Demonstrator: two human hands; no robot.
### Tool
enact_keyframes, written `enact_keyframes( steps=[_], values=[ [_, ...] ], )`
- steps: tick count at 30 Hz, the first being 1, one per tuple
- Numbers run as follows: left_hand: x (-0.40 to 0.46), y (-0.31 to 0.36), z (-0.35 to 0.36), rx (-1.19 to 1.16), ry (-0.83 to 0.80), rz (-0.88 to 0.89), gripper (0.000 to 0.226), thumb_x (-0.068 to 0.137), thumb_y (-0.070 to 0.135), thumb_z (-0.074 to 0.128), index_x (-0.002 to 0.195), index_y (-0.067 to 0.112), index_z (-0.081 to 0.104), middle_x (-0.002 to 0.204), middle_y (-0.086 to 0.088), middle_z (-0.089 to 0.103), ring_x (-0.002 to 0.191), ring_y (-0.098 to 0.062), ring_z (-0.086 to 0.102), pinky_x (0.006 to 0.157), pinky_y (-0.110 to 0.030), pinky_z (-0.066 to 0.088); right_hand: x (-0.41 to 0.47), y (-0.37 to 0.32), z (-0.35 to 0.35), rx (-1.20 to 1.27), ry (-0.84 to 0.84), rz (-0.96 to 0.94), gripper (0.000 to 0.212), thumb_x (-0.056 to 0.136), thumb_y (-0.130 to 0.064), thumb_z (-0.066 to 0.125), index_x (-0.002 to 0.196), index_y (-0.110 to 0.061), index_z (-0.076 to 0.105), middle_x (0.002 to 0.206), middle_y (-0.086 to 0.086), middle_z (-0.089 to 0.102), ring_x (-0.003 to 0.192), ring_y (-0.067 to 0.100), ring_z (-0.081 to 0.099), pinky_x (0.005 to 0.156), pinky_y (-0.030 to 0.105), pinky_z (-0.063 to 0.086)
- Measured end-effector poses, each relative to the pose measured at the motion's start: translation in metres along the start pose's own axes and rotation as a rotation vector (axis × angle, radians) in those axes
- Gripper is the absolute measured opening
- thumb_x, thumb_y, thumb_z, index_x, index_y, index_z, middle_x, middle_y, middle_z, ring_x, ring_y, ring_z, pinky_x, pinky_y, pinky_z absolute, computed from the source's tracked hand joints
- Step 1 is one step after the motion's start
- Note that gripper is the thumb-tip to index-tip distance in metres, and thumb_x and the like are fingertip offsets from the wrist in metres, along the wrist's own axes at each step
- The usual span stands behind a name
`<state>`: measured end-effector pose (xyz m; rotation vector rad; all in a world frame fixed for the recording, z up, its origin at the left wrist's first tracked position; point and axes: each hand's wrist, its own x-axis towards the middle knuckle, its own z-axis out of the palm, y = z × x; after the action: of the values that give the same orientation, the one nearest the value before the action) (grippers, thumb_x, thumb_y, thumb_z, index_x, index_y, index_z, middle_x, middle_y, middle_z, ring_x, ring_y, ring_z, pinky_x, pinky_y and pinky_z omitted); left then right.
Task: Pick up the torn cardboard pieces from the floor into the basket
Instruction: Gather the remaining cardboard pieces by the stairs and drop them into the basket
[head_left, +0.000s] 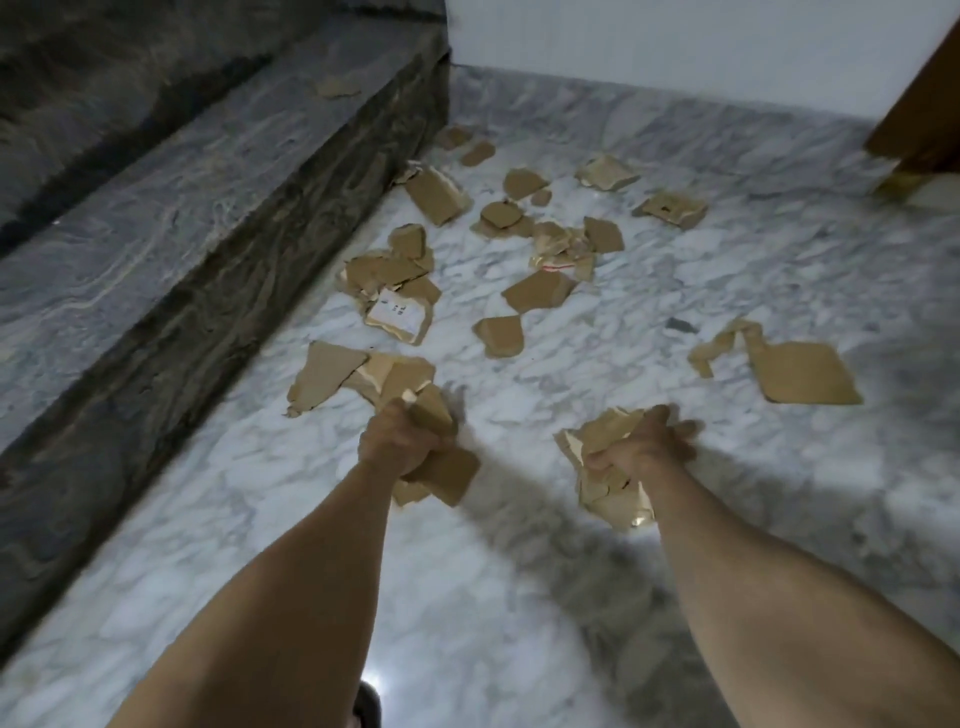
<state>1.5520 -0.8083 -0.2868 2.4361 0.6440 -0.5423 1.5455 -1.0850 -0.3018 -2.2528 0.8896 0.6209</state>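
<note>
Both bare forearms reach out, left hand (397, 441) and right hand (641, 449) each fisted tight on a wad of torn brown cardboard pieces (605, 483), many scraps litter the white marble floor (519, 597), basket unseen: keep fists clamped, dump both wads before regrabbing.

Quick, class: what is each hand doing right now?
Left hand: closed, holding cardboard pieces.
Right hand: closed, holding a cardboard bunch.
</note>
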Motion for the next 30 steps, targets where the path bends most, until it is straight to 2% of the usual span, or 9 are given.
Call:
enact_keyframes(
  steps=[3,6,10,13,18,21,24,26,30],
  values=[
    [0.027,0.011,-0.013,-0.022,0.011,0.003,0.080,0.073,0.036,0.084,0.137,0.010,0.044,0.130,-0.012,0.059,0.120,-0.033,0.057,0.093,-0.038,0.050,0.010,-0.003,0.005,0.067,-0.008,0.014,0.121,0.061,-0.014,0.094,0.151,-0.013,0.012,0.145,0.018,0.044,0.128,0.039,0.050,0.099,0.044,0.050],
    [0.049,0.014,-0.021,-0.138,-0.062,-0.050,0.095,0.070,0.029,0.088,0.143,0.009,0.031,0.131,-0.012,0.057,0.120,-0.035,0.057,0.085,-0.037,0.051,0.017,-0.006,0.003,0.088,-0.028,0.045,0.115,0.060,-0.011,0.093,0.146,-0.011,0.017,0.134,0.017,0.055,0.118,0.037,0.058,0.083,0.036,0.051],
    [0.060,0.010,-0.023,-0.096,-0.103,-0.026,0.076,0.064,0.032,0.089,0.126,0.007,0.051,0.121,-0.010,0.063,0.111,-0.030,0.062,0.081,-0.035,0.053,0.022,-0.014,-0.004,0.242,-0.103,0.047,0.129,0.022,-0.022,0.101,0.134,-0.005,0.041,0.127,0.011,0.062,0.114,0.031,0.062,0.092,0.038,0.053],
    [0.059,0.008,-0.019,-0.016,-0.115,0.031,0.070,0.069,0.030,0.086,0.125,0.010,0.050,0.119,-0.009,0.062,0.112,-0.030,0.061,0.075,-0.031,0.047,0.016,-0.036,-0.004,0.434,-0.176,-0.004,0.079,0.048,-0.007,0.098,0.118,-0.004,0.062,0.118,0.007,0.068,0.106,0.025,0.064,0.084,0.033,0.052],
    [0.064,0.002,-0.021,0.120,-0.124,0.083,0.054,0.094,0.028,0.064,0.140,0.009,0.045,0.142,-0.012,0.048,0.133,-0.027,0.049,0.101,-0.034,0.045,0.005,-0.106,0.011,0.506,-0.260,-0.161,0.066,0.059,-0.002,0.093,0.119,-0.009,0.066,0.109,0.003,0.073,0.085,0.012,0.065,0.062,0.022,0.046],
    [0.063,0.000,-0.031,0.139,-0.142,0.163,0.054,0.095,0.024,0.059,0.146,0.015,0.043,0.145,-0.009,0.046,0.136,-0.025,0.046,0.104,-0.033,0.043,0.004,-0.148,0.020,0.491,-0.238,-0.199,0.058,0.055,-0.002,0.094,0.105,-0.014,0.067,0.106,0.003,0.073,0.095,0.019,0.068,0.076,0.032,0.055],
    [0.058,0.001,-0.048,0.125,-0.223,0.269,0.061,0.087,0.021,0.066,0.145,0.032,0.048,0.137,-0.004,0.059,0.127,-0.023,0.056,0.098,-0.029,0.046,0.010,-0.173,0.026,0.398,-0.217,-0.255,0.085,0.045,-0.006,0.099,0.121,-0.013,0.060,0.115,0.003,0.070,0.111,0.023,0.064,0.095,0.036,0.054],
    [0.063,0.005,-0.064,0.120,-0.261,0.242,0.059,0.083,0.023,0.072,0.139,0.026,0.054,0.131,-0.006,0.063,0.121,-0.025,0.060,0.096,-0.032,0.047,0.020,-0.184,0.030,0.345,-0.210,-0.295,0.097,0.039,-0.012,0.101,0.125,-0.010,0.056,0.118,-0.002,0.066,0.118,0.021,0.061,0.094,0.033,0.051],
    [0.093,0.014,-0.085,-0.121,-0.260,0.126,0.060,0.063,0.029,0.087,0.113,0.012,0.060,0.117,-0.006,0.067,0.104,-0.022,0.061,0.090,-0.036,0.054,0.055,-0.200,0.045,0.307,-0.156,-0.335,0.091,0.048,-0.002,0.098,0.128,-0.002,0.054,0.119,0.004,0.061,0.121,0.026,0.059,0.085,0.029,0.049]
  ],
)
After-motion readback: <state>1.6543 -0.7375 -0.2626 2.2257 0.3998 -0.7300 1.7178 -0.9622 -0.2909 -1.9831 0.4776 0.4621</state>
